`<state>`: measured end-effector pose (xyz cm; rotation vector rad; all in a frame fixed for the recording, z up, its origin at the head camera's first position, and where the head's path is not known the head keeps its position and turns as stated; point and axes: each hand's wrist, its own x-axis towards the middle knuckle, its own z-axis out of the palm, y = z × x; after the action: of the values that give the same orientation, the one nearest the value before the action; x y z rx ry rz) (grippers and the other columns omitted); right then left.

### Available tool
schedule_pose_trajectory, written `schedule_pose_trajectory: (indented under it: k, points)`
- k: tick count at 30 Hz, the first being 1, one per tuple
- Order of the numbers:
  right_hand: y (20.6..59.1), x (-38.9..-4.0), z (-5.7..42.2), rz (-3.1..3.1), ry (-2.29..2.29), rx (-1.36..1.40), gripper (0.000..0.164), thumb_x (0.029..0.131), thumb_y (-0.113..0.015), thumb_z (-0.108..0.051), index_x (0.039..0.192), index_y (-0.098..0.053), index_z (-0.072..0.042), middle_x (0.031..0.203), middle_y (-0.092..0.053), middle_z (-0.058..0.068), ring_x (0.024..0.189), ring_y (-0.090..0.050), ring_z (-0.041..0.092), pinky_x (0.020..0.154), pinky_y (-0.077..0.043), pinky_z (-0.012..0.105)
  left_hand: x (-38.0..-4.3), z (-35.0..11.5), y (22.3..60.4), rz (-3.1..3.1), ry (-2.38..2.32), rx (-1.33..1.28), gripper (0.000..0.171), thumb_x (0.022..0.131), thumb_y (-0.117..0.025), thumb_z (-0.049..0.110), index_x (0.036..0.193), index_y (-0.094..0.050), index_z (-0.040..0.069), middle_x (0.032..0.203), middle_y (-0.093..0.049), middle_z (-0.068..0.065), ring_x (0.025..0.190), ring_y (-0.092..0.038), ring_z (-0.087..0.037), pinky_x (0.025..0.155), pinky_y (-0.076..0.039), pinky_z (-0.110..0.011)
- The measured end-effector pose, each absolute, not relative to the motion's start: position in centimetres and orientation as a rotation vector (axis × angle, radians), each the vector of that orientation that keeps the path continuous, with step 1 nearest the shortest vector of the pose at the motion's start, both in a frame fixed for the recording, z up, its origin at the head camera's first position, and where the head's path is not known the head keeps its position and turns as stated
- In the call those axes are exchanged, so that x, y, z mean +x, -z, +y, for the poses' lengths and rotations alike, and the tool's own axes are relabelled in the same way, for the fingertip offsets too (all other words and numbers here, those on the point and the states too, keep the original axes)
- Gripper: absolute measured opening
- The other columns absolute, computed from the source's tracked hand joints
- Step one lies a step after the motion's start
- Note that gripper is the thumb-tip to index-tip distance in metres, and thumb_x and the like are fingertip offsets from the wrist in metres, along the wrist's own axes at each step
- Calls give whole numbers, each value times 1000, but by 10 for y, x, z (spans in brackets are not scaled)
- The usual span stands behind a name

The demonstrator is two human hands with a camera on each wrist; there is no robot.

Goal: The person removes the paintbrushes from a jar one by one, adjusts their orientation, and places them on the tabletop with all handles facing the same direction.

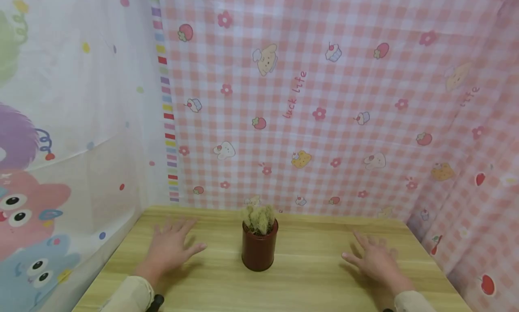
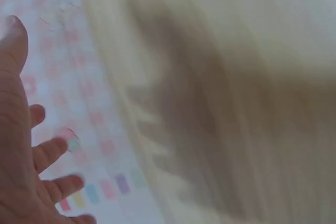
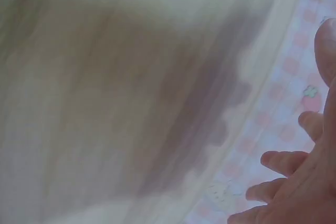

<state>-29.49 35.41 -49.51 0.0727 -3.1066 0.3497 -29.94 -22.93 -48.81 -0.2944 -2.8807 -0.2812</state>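
A dark red-brown cylindrical pot (image 1: 258, 252) stands upright near the middle of the wooden table, with a pale yellow-green bushy plant (image 1: 260, 218) in it. To its left, apart from it, my left hand (image 1: 169, 247) is held over the table with fingers spread. My right hand (image 1: 377, 260) is spread on the far side of the pot, also apart from it. Both hands hold nothing. In the left wrist view the left hand (image 2: 18, 145) appears at the left edge, its shadow on the wood. The right wrist view has the right hand (image 3: 299, 182) at the lower right.
The light wooden table (image 1: 308, 276) reaches back to a pink checked curtain (image 1: 344, 87). A white curtain with cartoon figures (image 1: 101, 123) hangs along the left side. More patterned cloth (image 1: 486, 222) borders the right edge.
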Motion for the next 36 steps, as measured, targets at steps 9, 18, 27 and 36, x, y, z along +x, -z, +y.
schedule_pose_trajectory:
  k: [9,18,27,36]
  points:
    - [473,-293,302,-2957,-181,265,88,98,-67,-63,162,-44,-7,160,-45,37,148,-37,65,118,-25,83,-299,-173,465,-2836,467,-414,88,94,-62,78,158,-53,18,157,-59,-11,146,-53,-44,122,-31,-73]
    - [444,-303,233,-2859,-599,418,86,99,-70,-61,166,-42,-14,160,-54,21,146,-53,47,117,-44,66,-301,-124,455,-2825,771,-471,95,90,-64,81,162,-48,21,163,-54,-6,152,-47,-40,127,-26,-69]
    - [430,-308,181,-2801,-693,549,82,98,-76,-51,164,-44,-12,159,-56,17,145,-56,42,118,-46,61,-306,-110,455,-2839,798,-442,100,89,-68,79,159,-51,10,163,-53,-15,153,-43,-46,126,-22,-74]
    - [425,-311,161,-2786,-701,586,86,96,-77,-52,164,-44,-11,153,-62,17,142,-58,42,117,-46,62,-310,-105,456,-2838,742,-446,103,88,-67,81,156,-54,5,161,-54,-18,154,-41,-49,125,-19,-78]
